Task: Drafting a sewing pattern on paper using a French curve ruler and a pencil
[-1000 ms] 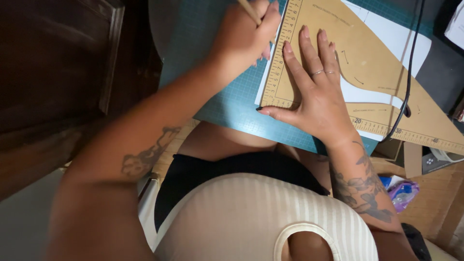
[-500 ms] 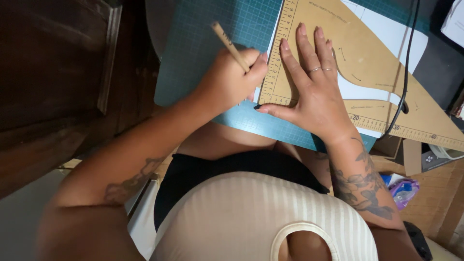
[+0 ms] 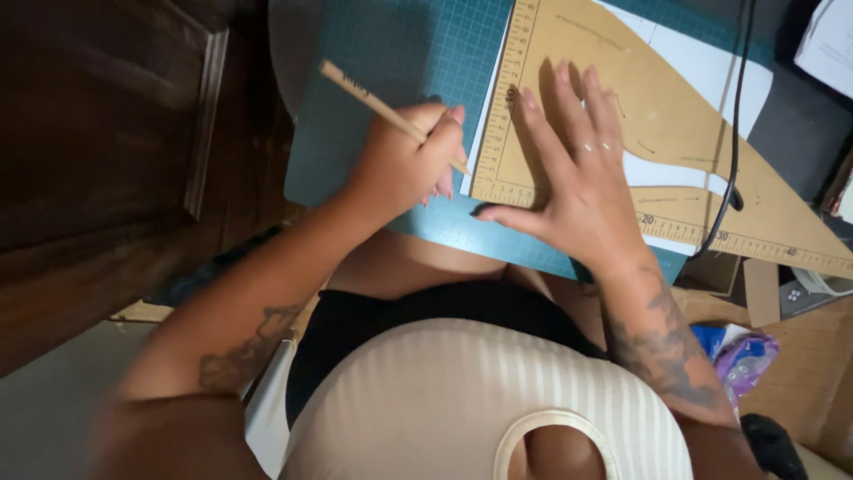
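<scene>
The pencil is in our left hand. We see one pencil. It is long, thin and light brown. Its long line runs on a slant: the back end points up and to the left in the picture, away from us, and the tip points down and to the right. The tip sits right at the left edge of the ruler, near its lower corner. Our left hand is closed around the pencil, with the fingers curled tight.

Our right hand is open and flat. It presses down on the ruler with the fingers spread. The thumb sticks out to the left, along the ruler's bottom edge. We can see a ring on one finger.

The ruler is one big piece, tan, shaped like a triangle, with number marks along its edges. Its long left edge runs up and away from us. Under it lies one white sheet of paper. Both lie on one green cutting mat with small squares on it, which lies on the worktop.

One black cord runs down across the ruler on the right side.
</scene>
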